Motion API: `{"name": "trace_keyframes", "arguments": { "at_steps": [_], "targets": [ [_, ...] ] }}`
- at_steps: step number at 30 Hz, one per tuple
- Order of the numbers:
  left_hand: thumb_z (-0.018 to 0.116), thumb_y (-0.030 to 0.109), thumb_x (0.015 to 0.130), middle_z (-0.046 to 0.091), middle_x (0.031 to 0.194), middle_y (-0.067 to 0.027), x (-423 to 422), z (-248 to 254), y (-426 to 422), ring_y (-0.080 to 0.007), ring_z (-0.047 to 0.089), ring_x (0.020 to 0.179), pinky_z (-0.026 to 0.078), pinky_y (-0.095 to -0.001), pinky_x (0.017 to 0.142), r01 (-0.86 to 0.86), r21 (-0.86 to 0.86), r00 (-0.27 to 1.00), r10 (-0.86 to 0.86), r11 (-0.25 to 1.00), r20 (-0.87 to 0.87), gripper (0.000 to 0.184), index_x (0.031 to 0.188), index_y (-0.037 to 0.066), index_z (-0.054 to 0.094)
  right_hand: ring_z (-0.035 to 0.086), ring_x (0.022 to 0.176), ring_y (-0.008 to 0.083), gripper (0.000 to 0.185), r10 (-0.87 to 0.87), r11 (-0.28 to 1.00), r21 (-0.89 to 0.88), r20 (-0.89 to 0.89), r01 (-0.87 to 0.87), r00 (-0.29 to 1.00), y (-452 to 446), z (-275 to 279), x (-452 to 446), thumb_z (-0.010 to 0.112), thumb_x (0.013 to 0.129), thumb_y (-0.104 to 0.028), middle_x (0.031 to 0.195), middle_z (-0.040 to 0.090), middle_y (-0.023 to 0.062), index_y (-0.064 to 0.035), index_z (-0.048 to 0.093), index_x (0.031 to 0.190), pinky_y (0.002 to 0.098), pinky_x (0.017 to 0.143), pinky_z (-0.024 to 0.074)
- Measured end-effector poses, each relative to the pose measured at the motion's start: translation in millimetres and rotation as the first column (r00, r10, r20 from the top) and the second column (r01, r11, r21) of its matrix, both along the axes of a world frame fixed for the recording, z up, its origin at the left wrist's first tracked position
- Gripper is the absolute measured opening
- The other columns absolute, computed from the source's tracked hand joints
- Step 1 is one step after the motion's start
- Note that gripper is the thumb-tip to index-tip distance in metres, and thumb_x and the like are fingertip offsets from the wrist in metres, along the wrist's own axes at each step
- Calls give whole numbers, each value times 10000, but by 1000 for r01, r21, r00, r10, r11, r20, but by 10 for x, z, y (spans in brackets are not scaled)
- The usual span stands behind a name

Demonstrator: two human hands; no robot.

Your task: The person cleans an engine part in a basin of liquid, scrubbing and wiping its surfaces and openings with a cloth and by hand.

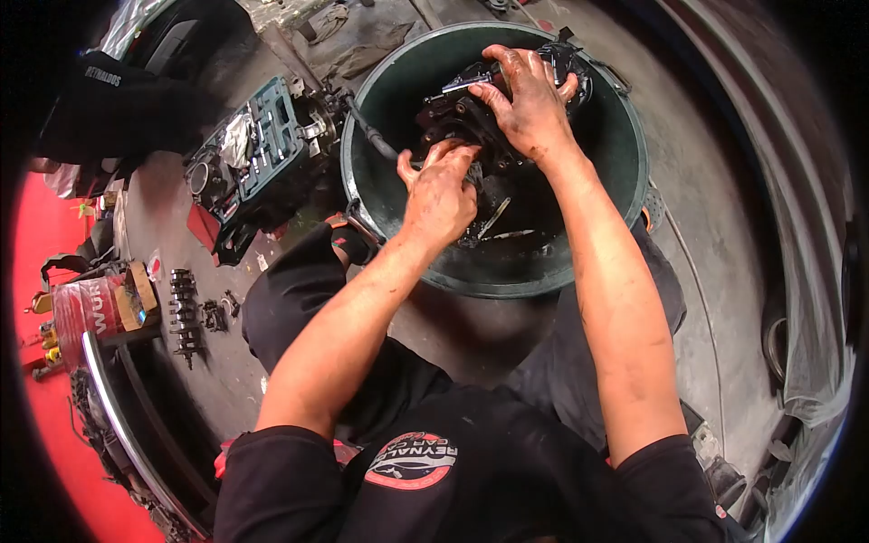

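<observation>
A black, oily engine part is held inside a large dark green tub between my knees. My left hand grips its near lower side, the fingers curled against it and the fingertips partly hidden. Over the far upper side, my right hand is wrapped with bent fingers, darkened by grease. Beside the right thumb lies a shiny metal piece whose kind I cannot make out. Dark liquid and a few thin, shiny pieces show in the bottom of the tub.
Left of the tub, an open green socket-set case rests on an engine block. A crankshaft lies on the floor near a red drum. Another person in a black shirt is at upper left. Plastic sheeting hangs at right.
</observation>
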State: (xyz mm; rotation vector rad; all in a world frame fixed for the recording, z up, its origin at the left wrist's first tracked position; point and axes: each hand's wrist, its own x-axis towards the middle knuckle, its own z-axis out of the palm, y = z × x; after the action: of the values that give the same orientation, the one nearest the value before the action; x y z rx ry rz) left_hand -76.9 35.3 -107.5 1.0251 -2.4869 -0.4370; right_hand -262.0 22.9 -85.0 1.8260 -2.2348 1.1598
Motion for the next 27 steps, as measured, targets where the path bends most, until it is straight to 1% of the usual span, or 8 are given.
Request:
{"name": "trace_keyframes", "arguments": {
  "at_steps": [3,12,14,15,17,21,25,27],
  "targets": [
    [634,71,740,670,1100,-111,-108,361,-124,-241,538,1225,189,-721,1086,190,-132,857,-99,973,506,445,1182,32,600,499,1259,273,462,13,1000,22,17,-13,1000,11,27,-10,688,886,-422,1258,555,15,-280,542,1300,771,1050,139],
    [611,28,702,600,1300,-128,44,132,65,-276,471,1324,162,-754,1078,84,-117,988,-67,990,138,610,1306,0,531,475,1290,282,458,15,1000,15,17,-15,1000,8,41,-38,686,884,-438,1276,550,20,-283,556,1296,770,1050,140],
    [614,32,699,603,1291,-149,22,133,-43,-280,469,1325,156,-758,1081,145,-139,968,-112,980,226,608,1300,-15,533,474,1293,286,466,16,1000,5,27,-16,1000,1,14,-38,686,880,-455,1288,546,24,-280,558,1292,782,1043,136],
    [613,46,710,600,1290,-171,-113,381,-105,-279,468,1327,152,-765,1079,130,51,877,-139,990,460,595,1294,-33,527,480,1282,286,465,14,1000,-13,20,-14,1000,-10,-8,-23,691,876,-453,1282,551,25,-278,563,1288,783,1038,141],
    [612,55,715,590,1302,-186,-186,327,-162,-276,460,1337,149,-760,1088,127,96,860,-158,987,485,600,1299,-45,521,487,1271,285,472,26,999,20,21,-26,999,0,57,-54,696,873,-450,1266,562,22,-278,560,1292,773,1037,155],
    [588,28,721,592,1300,-157,-3,46,-6,-284,460,1343,172,-738,1088,138,-56,979,-127,989,159,595,1310,-7,506,495,1262,280,481,36,999,10,13,-36,999,54,18,-86,701,869,-445,1246,571,15,-280,554,1297,756,1041,169],
    [557,1,819,574,1360,-117,82,77,4,-253,502,1310,174,-721,1095,136,-117,977,-113,984,179,528,1340,81,526,492,1266,285,475,21,1000,5,10,-21,1000,62,44,-47,703,868,-443,1248,565,15,-282,555,1290,758,1044,159],
    [587,4,836,652,1246,-72,79,37,-16,-235,549,1249,214,-684,1092,104,-156,991,-89,982,103,381,1206,88,623,483,1280,287,470,51,999,-13,24,-51,998,31,-7,-79,701,872,-437,1274,556,17,-287,553,1293,754,1053,143]
  ]
}}
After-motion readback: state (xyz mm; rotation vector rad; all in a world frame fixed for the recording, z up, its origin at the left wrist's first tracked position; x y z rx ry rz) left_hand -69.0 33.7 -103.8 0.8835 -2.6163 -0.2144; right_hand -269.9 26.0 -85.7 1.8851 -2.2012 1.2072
